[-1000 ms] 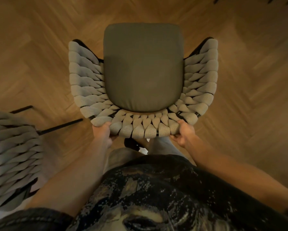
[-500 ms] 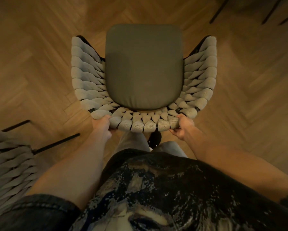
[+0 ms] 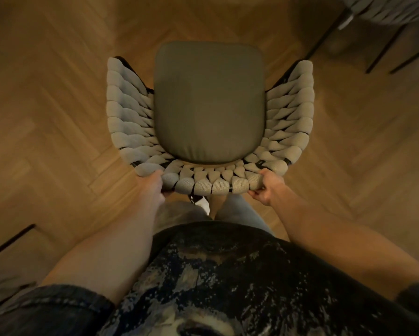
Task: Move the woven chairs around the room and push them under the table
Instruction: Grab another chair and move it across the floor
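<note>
A woven chair (image 3: 290,112) with a curved beige braided back and an olive seat cushion stands right in front of me, seen from above. My left hand (image 3: 152,187) grips the top rim of its back at the left. My right hand (image 3: 267,189) grips the same rim at the right, fingers curled under the weave. Between my arms I see my patterned shirt, grey trousers and one shoe. No table shows in the frame.
Another woven chair (image 3: 395,10) with thin black legs stands at the top right corner. A third woven chair's (image 3: 2,291) edge and a dark leg show at the lower left. Herringbone wood floor (image 3: 46,105) lies all around.
I have walked forward with the chair in both hands. The chair at the left has slid back nearly out of view, and another chair has come into view at the top right.
</note>
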Motion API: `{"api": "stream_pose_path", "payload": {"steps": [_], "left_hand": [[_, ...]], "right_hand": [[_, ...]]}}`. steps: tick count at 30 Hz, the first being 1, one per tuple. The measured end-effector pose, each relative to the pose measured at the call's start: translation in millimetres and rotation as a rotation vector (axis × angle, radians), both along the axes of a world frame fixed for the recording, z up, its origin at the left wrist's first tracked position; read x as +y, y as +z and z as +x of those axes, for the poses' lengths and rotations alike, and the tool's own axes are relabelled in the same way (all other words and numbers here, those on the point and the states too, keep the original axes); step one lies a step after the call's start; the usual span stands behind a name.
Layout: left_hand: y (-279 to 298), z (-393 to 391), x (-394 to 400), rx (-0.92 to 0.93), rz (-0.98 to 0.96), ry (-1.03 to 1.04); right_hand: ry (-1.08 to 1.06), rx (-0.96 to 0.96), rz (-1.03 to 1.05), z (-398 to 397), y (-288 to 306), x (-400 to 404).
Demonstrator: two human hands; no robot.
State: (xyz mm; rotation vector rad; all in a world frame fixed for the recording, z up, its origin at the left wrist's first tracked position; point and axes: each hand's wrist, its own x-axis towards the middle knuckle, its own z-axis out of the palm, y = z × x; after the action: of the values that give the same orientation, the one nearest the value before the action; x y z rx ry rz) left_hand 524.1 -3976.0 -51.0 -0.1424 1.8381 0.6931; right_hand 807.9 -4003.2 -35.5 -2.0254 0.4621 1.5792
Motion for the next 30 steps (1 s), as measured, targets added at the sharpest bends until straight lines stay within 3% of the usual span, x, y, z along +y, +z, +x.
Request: {"api": "stream_pose_path", "payload": {"steps": [30], "left_hand": [[-22,135,444,-0.028,0.004,0.017]], "right_hand": [[0.050,0.020,-0.016,145,-1,453]]}}
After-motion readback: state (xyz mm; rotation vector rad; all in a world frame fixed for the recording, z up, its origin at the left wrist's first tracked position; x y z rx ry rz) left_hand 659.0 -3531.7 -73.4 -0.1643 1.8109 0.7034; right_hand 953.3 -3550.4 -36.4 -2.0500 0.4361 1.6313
